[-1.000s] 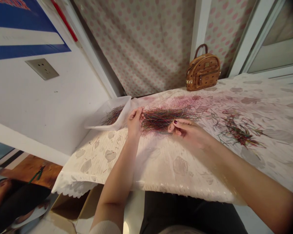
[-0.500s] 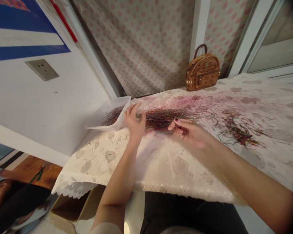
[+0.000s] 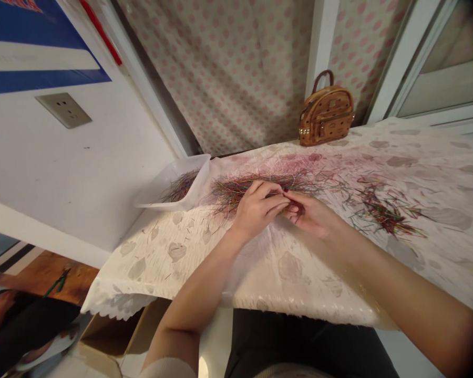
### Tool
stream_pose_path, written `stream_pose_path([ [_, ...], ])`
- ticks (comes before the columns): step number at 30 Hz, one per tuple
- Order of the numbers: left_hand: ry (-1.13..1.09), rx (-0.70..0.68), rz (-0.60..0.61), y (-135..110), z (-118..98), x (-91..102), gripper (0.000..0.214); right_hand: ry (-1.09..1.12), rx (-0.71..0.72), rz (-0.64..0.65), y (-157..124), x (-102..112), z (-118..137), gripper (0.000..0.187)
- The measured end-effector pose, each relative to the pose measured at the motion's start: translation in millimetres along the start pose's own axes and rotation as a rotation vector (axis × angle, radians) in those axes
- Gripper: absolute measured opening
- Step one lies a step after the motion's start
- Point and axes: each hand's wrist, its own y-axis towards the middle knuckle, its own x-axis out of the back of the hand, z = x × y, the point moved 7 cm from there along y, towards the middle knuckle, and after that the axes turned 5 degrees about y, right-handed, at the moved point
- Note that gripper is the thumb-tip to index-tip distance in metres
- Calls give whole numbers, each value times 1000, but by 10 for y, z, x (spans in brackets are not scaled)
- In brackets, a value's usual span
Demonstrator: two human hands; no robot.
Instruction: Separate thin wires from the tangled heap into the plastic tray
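**Item 1:** L hand [image 3: 256, 209], fingers [image 3: 266, 190] curled, palm down, over near edge of main pile of thin multicolored wires [image 3: 230, 191]. Loosely closed, not flat. Can't tell if it grips any wires.

**Item 2:** R hand [image 3: 309, 214], thumb & fingers drawn together in a pinch, dark-red nail polish [image 3: 286, 189] on one nail. Fingertips just beside L hand, nearly touching it. Any wires held are too fine to see.

**Item 3:** Main pile lies on bench, mostly under & behind L hand, w/ ends fanning out past both hands toward far side. Colors incl. red, green, yellow; tangled, no clear order.

**Item 4:** Smaller wire pile [image 3: 386, 215], same mixed colors, on bench well right of R hand, w/ loose strands scattered around it.

**Item 5:** Clear plastic tub [image 3: 150, 197], at bench's L end, near L hand, holds a wire bunch [image 3: 179, 187].

**Item 6:** Bench cover: white leaf-print cloth [image 3: 173, 278] w/ scalloped lace edge, pink stains near far side.

**Item 7:** Tan studded mini backpack [image 3: 326, 116], upright at far edge, against polka-dot curtain [image 3: 220, 68]. Wall socket [image 3: 63, 110] on white wall, L of bench. Cardboard box [image 3: 106, 336] below bench, L side.
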Motion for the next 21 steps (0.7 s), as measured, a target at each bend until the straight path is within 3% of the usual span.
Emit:
stream_pose_path([
  [3, -166, 161, -125, -7, 109, 113, 14, -25, 51, -12, -25, -26, 41, 21],
  [7, -260, 507, -315, -131, 385, 229, 19, -302, 259, -29, -70, -81, 185, 19],
  [9, -299, 591, -288, -172, 471, 176, 19, -432, 312, 12, -83, -140, 202, 22],
  [13, -473, 622, -156, -194, 521, -18, 20, -545, 305, 116, -75, -216, 130, 26],
  [21, -657, 673, -90, -203, 483, -152, 21, -708, 238, 187, -24, -186, -12, 39],
])
